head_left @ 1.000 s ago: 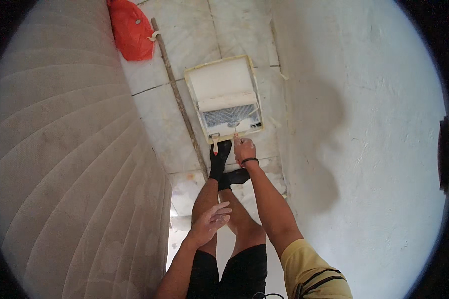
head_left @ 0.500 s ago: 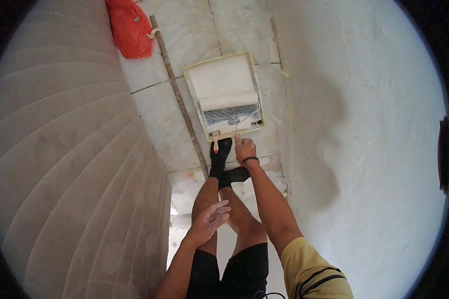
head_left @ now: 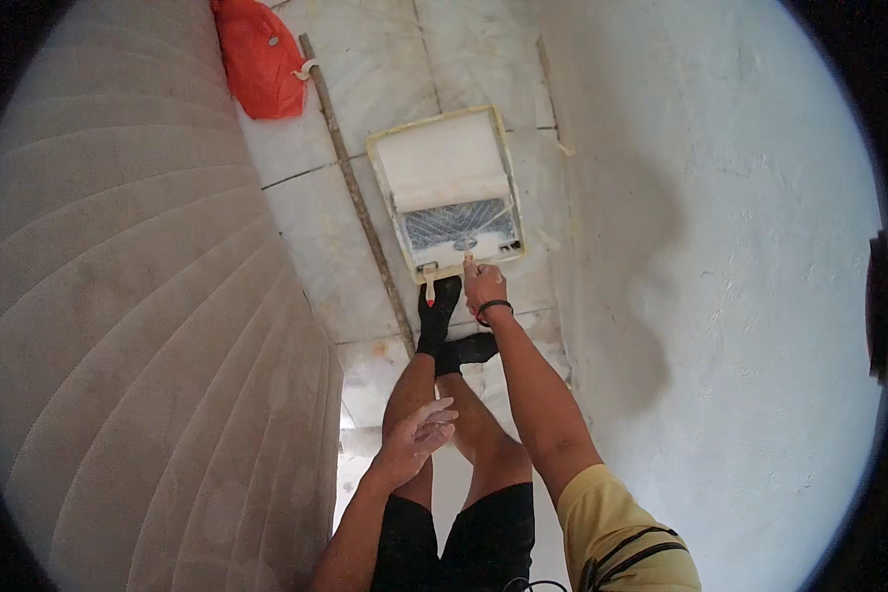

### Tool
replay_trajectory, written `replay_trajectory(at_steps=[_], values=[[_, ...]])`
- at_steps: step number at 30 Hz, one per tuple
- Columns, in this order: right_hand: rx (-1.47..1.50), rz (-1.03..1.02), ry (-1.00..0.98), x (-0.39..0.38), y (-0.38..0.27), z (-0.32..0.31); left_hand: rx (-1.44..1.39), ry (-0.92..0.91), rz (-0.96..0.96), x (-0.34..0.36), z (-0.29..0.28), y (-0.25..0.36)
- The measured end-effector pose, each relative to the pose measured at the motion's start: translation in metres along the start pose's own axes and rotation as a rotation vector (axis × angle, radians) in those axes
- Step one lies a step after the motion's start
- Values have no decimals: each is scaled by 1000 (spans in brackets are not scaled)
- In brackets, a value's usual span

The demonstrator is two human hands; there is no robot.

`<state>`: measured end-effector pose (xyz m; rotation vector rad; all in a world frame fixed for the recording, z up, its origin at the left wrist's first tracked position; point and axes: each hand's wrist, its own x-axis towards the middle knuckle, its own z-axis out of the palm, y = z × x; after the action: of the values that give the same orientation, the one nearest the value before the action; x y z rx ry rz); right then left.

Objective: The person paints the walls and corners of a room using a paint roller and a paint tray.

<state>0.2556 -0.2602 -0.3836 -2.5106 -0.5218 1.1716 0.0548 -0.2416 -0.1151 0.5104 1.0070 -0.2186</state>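
Observation:
On the floor before me lies a paint tray with a yellowish rim and white paint in its far half. My right hand, at the tray's near edge, is closed around the handle of a paint roller. The white roller lies across the tray, beyond a dark, ridged, paint-smeared strip. A small paintbrush with a red-tipped handle hangs over the near rim, left of that hand. My left hand hovers over my leg, holding nothing, its whitened fingers apart.
A quilted beige mattress-like panel stands along the left, and a pale wall rises at the right. A long stick lies on the tiles left of the tray. Farther off is a red plastic bag. My black-socked feet stand close to the tray.
The roller has shifted slightly away from me, and more of the dark ridged strip shows. My right hand has moved a little forward; my left hand has stayed almost still.

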Motion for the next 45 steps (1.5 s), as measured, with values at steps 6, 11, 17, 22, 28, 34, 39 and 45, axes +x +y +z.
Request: replay_trajectory(at_steps=[6, 11, 17, 22, 28, 34, 39, 45], values=[[-138, 6, 2, -43, 27, -9, -33, -10, 12, 0, -2, -8], [-160, -421, 217, -29, 9, -12, 3, -16, 7, 2, 1, -1], [-124, -32, 43, -3, 33, 0, 0, -12, 10, 4, 7, -4], [-61, -65, -28, -53, 62, 2, 13, -4, 27, -3, 3, -7], [-189, -240, 209, -16, 15, -21, 8, -29, 11, 3, 14, 8], [83, -23, -61, -35, -48, -50, 46, 3, 40, -8, 7, 2], [-41, 84, -146, -65, -18, -61, 13, -36, 36, -3, 11, -9], [-210, -211, 48, -46, 6, -42, 31, -33, 17, 2, 18, -1]])
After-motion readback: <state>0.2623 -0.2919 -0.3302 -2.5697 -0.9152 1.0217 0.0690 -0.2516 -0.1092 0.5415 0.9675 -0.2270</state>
